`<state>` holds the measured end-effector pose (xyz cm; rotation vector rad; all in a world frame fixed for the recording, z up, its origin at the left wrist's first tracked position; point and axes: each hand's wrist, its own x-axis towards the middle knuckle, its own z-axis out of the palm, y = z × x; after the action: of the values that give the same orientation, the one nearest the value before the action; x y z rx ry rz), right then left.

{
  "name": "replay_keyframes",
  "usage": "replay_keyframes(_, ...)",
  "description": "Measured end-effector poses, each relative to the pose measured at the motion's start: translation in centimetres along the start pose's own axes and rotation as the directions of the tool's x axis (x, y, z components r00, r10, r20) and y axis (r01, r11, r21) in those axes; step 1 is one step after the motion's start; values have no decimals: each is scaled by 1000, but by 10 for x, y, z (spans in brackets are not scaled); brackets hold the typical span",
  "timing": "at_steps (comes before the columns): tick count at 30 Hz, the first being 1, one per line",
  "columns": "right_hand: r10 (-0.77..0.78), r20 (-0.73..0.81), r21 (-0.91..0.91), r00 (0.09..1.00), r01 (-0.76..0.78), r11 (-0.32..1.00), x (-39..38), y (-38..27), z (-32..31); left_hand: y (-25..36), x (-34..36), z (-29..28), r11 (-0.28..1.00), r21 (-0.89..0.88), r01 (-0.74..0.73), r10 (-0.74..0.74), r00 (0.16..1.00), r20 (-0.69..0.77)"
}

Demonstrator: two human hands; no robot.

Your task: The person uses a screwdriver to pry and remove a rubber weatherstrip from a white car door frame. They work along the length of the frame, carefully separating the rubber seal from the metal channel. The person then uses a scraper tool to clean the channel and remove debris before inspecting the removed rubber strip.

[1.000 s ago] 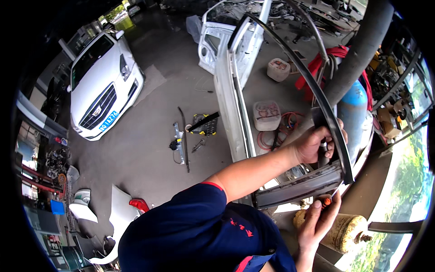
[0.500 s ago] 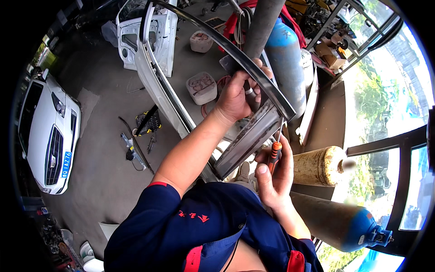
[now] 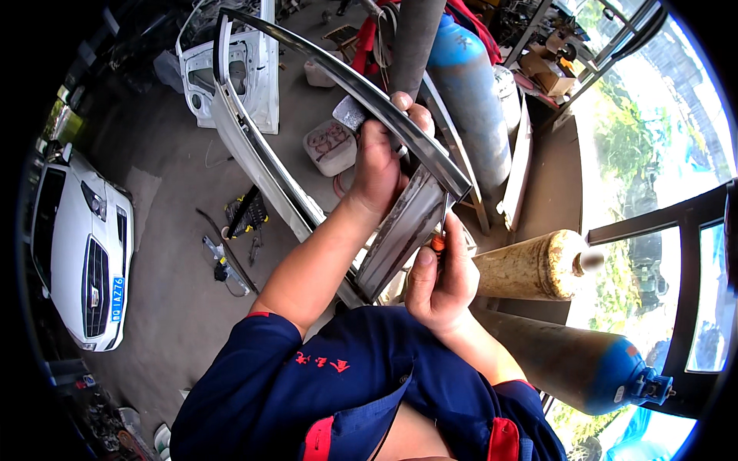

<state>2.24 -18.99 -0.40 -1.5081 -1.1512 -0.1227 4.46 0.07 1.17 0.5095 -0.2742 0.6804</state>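
Left hand [image 3: 377, 170] grips the dark trim [image 3: 357, 83] on the car door [image 3: 398, 234]; right hand [image 3: 447, 286] grasps a screwdriver [image 3: 438, 243] at the trim's end. Trim is in place; fastening is unclear.

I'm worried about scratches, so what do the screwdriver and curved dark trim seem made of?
Screwdriver: shaft probably metal, thin and shiny; handle probably plastic, bright orange. Curved dark trim: glossy with sharp reflections, perhaps coated metal or plastic.

Wears navy shirt [image 3: 254, 384] w/ red trim [image 3: 318, 438] (short-slvd).
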Motion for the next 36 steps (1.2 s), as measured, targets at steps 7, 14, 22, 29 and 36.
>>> replay_keyframes(7,-32,38,-38,999,34,999,6,-4,-6,3,-3,5,1000,-4,11,-11,1000,8)
replay_keyframes(14,15,32,39,999,-16,999,14,-11,-9,6,-7,5,998,-47,29,-26,998,60)
replay_keyframes(22,13,75,95,997,-20,995,21,-20,-20,6,-8,3,1000,5,20,-21,995,94)
replay_keyframes(29,-43,26,81,999,41,996,18,-12,-7,8,-9,3,998,63,24,-29,996,87)
replay_keyframes(36,-30,122,110,992,17,994,25,-18,-18,12,-9,4,996,87,22,-31,994,107)
